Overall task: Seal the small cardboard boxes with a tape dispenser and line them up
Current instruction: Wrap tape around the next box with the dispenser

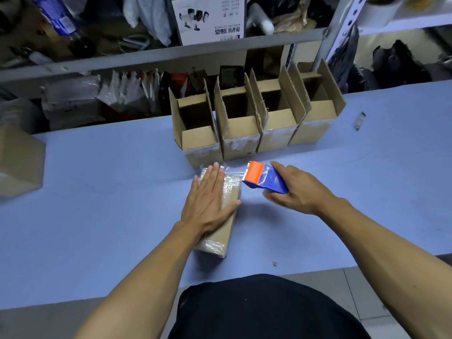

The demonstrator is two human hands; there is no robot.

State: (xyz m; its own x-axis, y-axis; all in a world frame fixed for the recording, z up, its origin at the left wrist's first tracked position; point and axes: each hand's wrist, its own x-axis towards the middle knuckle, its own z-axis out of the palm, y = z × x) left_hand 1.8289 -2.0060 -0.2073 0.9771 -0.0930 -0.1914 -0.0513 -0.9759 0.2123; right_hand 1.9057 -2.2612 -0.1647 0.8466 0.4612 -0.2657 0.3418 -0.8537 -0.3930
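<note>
A small cardboard box (226,228) lies on its side on the blue table (97,192), with clear tape over its far end. My left hand (210,201) presses flat on top of it, fingers straight. My right hand (298,189) grips a blue and orange tape dispenser (265,178) just right of the box's far end, its orange head close to the taped corner. Behind them, several open-topped cardboard boxes (256,118) stand upright in a row with their flaps raised and tape on their lower ends.
A larger cardboard box (19,162) sits at the table's left edge. A small clear item (359,121) lies at the far right. Metal shelving (171,55) with bags and cartons runs behind the table. A scrap (274,263) lies near the front edge.
</note>
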